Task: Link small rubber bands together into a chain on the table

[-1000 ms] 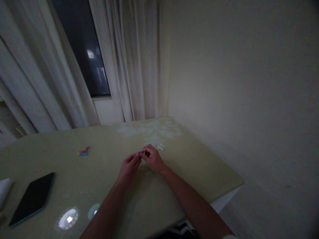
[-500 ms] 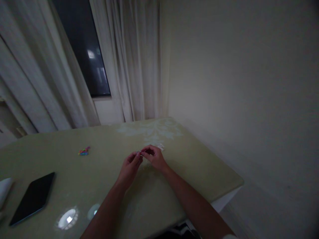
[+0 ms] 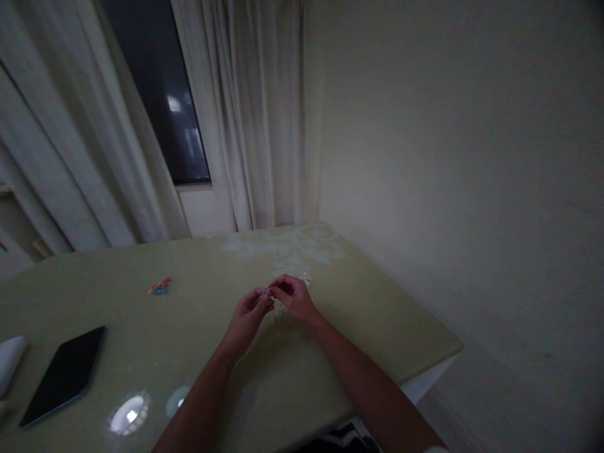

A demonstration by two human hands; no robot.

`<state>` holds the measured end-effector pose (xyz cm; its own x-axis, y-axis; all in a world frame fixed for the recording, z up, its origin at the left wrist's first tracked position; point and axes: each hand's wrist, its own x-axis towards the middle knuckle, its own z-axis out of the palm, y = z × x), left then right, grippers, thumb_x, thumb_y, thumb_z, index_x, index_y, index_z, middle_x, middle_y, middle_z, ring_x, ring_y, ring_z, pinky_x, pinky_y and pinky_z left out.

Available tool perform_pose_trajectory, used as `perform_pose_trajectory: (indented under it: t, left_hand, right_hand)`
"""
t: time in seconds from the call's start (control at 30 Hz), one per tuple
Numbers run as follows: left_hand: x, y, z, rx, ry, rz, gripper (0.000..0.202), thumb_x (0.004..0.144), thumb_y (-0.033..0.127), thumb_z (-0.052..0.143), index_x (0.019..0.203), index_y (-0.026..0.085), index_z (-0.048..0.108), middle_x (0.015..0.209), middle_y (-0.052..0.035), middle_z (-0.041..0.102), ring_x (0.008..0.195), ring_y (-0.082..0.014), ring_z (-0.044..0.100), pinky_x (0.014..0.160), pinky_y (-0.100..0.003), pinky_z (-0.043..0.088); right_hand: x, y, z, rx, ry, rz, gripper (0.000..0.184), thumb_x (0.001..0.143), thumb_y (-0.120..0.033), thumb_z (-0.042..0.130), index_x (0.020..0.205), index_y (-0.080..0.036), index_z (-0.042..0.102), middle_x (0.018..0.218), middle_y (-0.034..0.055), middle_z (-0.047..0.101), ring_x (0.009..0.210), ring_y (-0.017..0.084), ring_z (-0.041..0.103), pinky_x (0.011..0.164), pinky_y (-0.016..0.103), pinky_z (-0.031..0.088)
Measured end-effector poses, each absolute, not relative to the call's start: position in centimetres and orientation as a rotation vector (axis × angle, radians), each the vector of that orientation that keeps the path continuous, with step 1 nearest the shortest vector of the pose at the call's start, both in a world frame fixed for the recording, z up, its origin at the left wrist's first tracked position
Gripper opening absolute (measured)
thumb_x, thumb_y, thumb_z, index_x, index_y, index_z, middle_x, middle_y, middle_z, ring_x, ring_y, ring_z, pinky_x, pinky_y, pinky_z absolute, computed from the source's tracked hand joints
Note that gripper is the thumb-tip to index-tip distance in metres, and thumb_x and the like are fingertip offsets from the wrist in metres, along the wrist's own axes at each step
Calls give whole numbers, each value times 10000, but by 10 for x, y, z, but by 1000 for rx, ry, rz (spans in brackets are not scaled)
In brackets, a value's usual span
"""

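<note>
My left hand [image 3: 246,318] and my right hand [image 3: 295,297] meet over the middle of a pale green table [image 3: 141,340]. Both hands have their fingertips pinched together on one tiny object [image 3: 267,290], too small and dim to name. A small whitish item [image 3: 306,277] lies on the table just behind my right hand. A little heap of colourful small pieces [image 3: 159,287] lies further left, well apart from both hands.
A black phone [image 3: 63,375] lies flat at the front left, beside a white object [image 3: 9,362] at the frame's edge. Curtains [image 3: 255,113] and a dark window [image 3: 160,94] stand behind the table. A wall runs along the right; the table's corner [image 3: 453,346] is near it.
The hands have stayed together in the same spot; the fingertips have shifted slightly while working the tiny object. The view has barely moved.
</note>
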<state>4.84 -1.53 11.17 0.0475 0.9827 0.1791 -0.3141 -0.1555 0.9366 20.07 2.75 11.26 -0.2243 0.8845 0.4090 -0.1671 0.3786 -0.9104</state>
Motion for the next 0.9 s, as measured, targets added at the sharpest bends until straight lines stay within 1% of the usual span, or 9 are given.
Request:
perform_pose_trajectory:
  t: [0.17, 0.3, 0.47, 0.57, 0.63, 0.77, 0.9]
  left_hand:
    - [44, -15, 111, 1243, 870, 1416, 314, 740, 449, 894, 864, 184, 778, 831, -13, 714, 796, -156, 615, 794, -271, 504]
    - [42, -14, 111, 1296, 911, 1430, 303, 762, 468, 874, 857, 191, 797, 785, -5, 698, 777, -159, 592, 760, -261, 479]
    - [42, -16, 116, 1321, 933, 1393, 328, 788, 505, 843, 866, 188, 801, 768, -14, 699, 748, -164, 596, 728, -264, 488]
    - [43, -16, 118, 1321, 930, 1380, 334, 772, 509, 850, 819, 186, 779, 733, -4, 682, 730, -159, 602, 720, -259, 492]
    - [43, -17, 118, 1320, 923, 1383, 323, 755, 491, 866, 803, 188, 764, 743, -2, 688, 737, -155, 612, 735, -259, 496]
    - [44, -17, 120, 1327, 911, 1392, 299, 719, 441, 896, 804, 192, 753, 806, -14, 723, 779, -167, 641, 780, -278, 514]
    - [44, -19, 121, 1344, 911, 1396, 295, 707, 443, 899, 789, 199, 756, 798, -12, 721, 785, -176, 646, 782, -286, 518]
  right_hand:
    - [201, 29, 110, -657, -1503, 1096, 248, 824, -424, 784, 888, -189, 735, 798, 33, 715, 730, 169, 663, 723, 292, 531]
    - [202, 32, 109, -652, -1524, 1057, 219, 826, -402, 781, 880, -194, 740, 788, 31, 718, 723, 169, 666, 723, 291, 522]
    - [206, 33, 109, -653, -1561, 1016, 177, 841, -370, 764, 884, -200, 737, 796, 30, 720, 722, 170, 668, 705, 287, 511]
    - [207, 32, 111, -653, -1584, 993, 148, 847, -339, 753, 884, -197, 734, 790, 21, 706, 713, 160, 651, 705, 283, 504]
    - [207, 31, 112, -647, -1600, 987, 141, 852, -331, 742, 885, -194, 733, 794, 20, 700, 719, 157, 647, 711, 283, 504]
    - [209, 29, 115, -626, -1635, 982, 161, 855, -349, 737, 889, -191, 735, 837, 30, 703, 764, 163, 658, 726, 284, 512]
    - [211, 29, 116, -627, -1664, 965, 197, 862, -385, 729, 896, -191, 730, 883, 40, 699, 798, 168, 659, 741, 286, 520]
